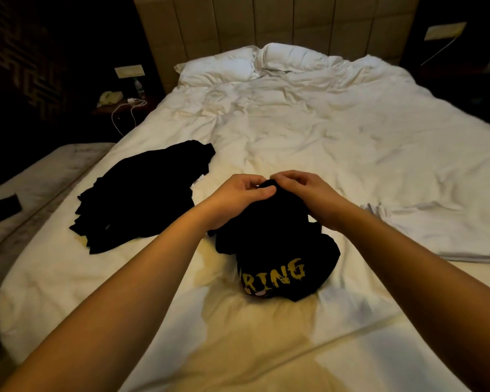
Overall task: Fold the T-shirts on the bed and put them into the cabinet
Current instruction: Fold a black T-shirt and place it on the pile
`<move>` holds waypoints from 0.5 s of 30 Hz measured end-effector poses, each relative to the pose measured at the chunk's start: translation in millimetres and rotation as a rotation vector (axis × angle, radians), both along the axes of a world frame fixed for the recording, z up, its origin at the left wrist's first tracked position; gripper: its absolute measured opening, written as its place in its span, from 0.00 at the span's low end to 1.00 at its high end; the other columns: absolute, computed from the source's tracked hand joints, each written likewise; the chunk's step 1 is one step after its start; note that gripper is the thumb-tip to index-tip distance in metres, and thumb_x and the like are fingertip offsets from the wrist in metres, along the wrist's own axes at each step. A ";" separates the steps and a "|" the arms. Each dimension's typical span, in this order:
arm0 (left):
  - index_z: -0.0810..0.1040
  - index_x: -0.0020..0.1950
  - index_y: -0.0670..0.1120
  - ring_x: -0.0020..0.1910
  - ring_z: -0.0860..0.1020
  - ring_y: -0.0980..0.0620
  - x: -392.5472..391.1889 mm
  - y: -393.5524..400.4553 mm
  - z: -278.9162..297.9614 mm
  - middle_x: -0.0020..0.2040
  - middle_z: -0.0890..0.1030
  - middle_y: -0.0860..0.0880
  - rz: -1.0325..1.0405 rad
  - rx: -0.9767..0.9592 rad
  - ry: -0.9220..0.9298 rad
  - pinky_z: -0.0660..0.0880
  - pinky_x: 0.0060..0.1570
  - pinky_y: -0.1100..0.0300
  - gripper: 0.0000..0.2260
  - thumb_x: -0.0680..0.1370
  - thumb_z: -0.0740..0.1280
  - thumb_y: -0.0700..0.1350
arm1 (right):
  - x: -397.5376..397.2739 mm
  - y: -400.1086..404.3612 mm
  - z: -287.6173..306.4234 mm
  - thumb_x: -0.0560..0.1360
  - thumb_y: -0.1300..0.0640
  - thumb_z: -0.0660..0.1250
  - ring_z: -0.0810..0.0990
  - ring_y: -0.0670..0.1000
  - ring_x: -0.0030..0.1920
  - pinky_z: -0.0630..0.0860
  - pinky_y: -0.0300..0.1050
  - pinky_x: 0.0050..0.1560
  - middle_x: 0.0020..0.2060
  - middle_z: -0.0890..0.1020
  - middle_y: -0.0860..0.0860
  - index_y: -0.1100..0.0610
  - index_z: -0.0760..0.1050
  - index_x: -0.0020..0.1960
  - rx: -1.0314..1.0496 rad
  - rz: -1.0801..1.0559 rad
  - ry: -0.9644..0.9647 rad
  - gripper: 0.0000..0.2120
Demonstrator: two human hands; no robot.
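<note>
A crumpled black T-shirt with yellow lettering (275,258) lies bunched on the white bed (337,137), near the front middle. My left hand (238,195) and my right hand (309,193) meet at its raised far edge, and both pinch the black cloth between fingers and thumb. A second heap of black T-shirts (142,196) lies spread to the left, apart from my hands. A folded white T-shirt (436,233) lies flat at the right. No cabinet is in view.
Two white pillows (255,63) lean at the padded headboard. A dark nightstand (119,104) at the left holds a phone, a bottle and a white cable. A pale bench (26,188) runs along the bed's left side.
</note>
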State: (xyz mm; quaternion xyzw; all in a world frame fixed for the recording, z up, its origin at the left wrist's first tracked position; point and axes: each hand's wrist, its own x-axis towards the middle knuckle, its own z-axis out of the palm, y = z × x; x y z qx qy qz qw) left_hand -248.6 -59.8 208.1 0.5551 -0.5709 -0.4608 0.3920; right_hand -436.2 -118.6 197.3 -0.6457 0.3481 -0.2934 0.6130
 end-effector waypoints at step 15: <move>0.85 0.47 0.42 0.41 0.82 0.45 44.5 25.1 22.3 0.40 0.84 0.43 0.274 -0.105 -0.213 0.75 0.45 0.51 0.07 0.78 0.73 0.46 | -42.6 5.8 64.9 0.78 0.58 0.70 0.83 0.48 0.40 0.78 0.43 0.43 0.38 0.84 0.49 0.56 0.81 0.46 -0.370 -0.185 0.017 0.03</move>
